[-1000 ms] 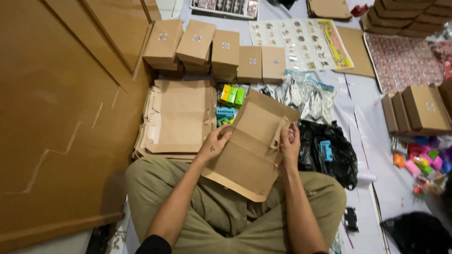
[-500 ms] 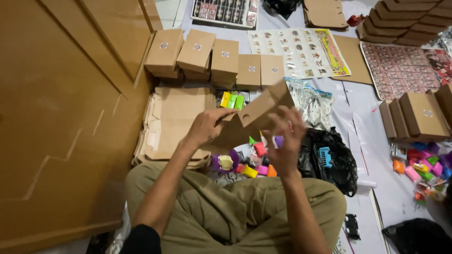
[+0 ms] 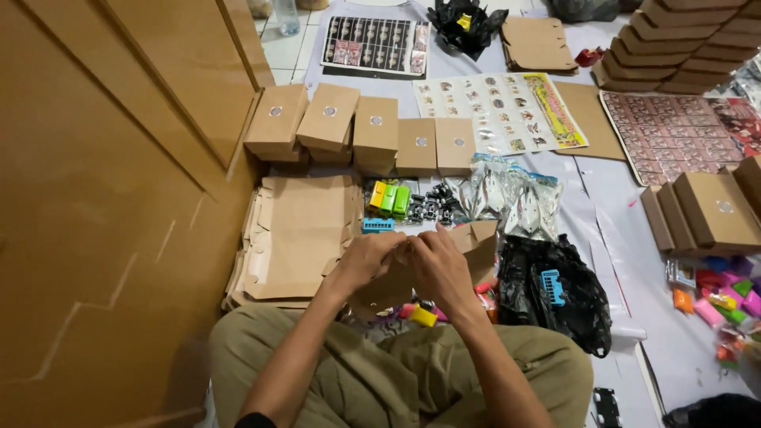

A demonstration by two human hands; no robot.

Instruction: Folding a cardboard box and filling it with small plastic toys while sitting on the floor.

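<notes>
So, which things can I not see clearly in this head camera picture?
- Small brown box: mostly hidden behind the left hand and right hand.
- Small coloured pieces: partly covered by the wrists.
- Black bag contents: hidden, except one blue piece.
- Printed sheet: pictures too small.

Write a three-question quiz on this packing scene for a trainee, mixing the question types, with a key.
1. True or false: both the left hand and the right hand grip the small brown cardboard box being folded.
2. Multiple choice: the stack of flat unfolded brown cardboard blanks lies on which side of the hands? A) the person's left B) the person's right C) behind the person
3. Fill in: the row of closed brown cardboard boxes with round stickers sits beyond the blanks, next to the printed ____ sheet.

Key: 1 true; 2 A; 3 sticker
</notes>
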